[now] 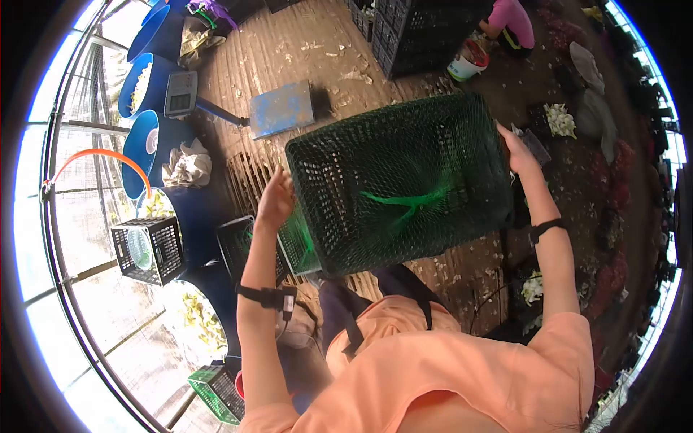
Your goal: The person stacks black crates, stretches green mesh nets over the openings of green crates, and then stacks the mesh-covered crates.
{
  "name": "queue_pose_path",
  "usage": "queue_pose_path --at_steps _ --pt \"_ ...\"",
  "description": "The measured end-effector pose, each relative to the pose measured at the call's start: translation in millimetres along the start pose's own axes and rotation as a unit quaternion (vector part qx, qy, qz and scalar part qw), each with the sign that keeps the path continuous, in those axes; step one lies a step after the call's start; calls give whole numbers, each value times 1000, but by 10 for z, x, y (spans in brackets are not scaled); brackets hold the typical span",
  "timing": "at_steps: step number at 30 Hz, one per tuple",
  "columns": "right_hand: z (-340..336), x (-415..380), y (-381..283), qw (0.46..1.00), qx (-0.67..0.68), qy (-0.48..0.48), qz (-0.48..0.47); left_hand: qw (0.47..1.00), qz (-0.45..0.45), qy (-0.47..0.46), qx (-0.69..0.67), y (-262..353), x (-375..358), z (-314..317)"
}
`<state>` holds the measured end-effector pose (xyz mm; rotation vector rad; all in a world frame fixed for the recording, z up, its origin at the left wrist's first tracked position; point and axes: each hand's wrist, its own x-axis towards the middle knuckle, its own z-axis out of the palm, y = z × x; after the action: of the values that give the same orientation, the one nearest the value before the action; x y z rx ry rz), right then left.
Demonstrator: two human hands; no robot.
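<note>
In front of my body I hold up a large dark plastic crate (339, 249), tilted so its open side faces me. A green mesh net (411, 198) is spread over or inside it, gathered into bright green strands near the middle. My left hand (277, 199) is closed at the crate's left edge, fingers curled. My right hand (517, 150) grips the right end, with its fingers partly hidden behind the crate wall. Below my left hand is a lighter crate with green netting (294, 242), partly covered by the large crate and my arm.
A platform scale (281, 108) with a display (180, 94) stands ahead on the littered plank floor (310, 54). Blue barrels (144, 79) line the left side. Stacked black crates (426, 32), a white bucket (468, 61) and a crouching person (511, 25) are at the upper right.
</note>
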<state>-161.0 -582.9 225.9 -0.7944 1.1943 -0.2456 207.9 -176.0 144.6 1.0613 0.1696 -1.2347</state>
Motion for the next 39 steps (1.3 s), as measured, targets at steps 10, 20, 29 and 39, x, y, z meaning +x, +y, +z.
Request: queue_pose_path --at_steps 10,20,29,39 --pt "-172 973 -249 996 -32 -75 -44 992 125 10 21 416 590 198" --pt "-275 1300 92 963 -259 74 23 975 111 136 138 -193 934 -183" --pt "-436 -711 550 996 -36 -75 -32 979 -14 31 202 -450 -1050 77" --pt "544 -1540 887 919 -340 128 -154 967 160 82 183 -1216 -1705 -87"
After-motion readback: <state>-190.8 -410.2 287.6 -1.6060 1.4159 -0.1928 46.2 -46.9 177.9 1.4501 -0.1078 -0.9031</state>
